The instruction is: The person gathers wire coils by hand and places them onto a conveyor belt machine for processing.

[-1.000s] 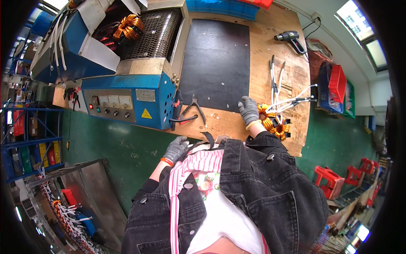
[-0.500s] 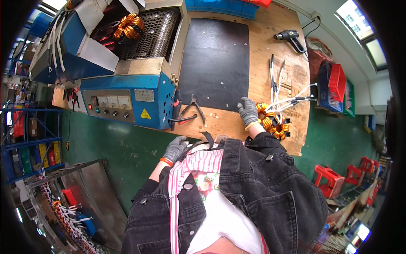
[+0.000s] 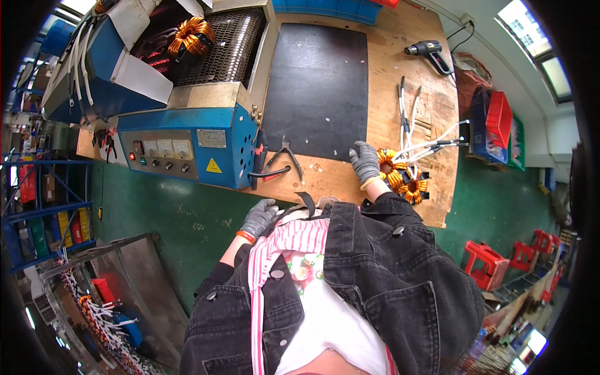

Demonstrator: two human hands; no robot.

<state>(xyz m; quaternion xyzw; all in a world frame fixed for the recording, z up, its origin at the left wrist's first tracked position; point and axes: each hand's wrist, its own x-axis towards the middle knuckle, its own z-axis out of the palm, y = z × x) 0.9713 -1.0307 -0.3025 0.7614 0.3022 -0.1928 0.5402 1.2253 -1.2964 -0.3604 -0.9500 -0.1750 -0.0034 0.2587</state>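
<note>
My right hand (image 3: 364,160) has slid from the copper coils (image 3: 400,178) toward the black mat (image 3: 315,87) at its eleven o'clock, resting flat, grasping nothing. My left hand (image 3: 258,217) stays off-bench, loosely curled, empty.

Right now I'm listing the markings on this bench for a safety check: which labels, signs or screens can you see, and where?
Warning label: yellow triangle on the blue machine's front, right of the control panel.
Rating plate: pale rectangle just above that triangle.
Control panel: grey rectangle with three small white display windows, knobs and coloured buttons.
No packages visible.
</note>
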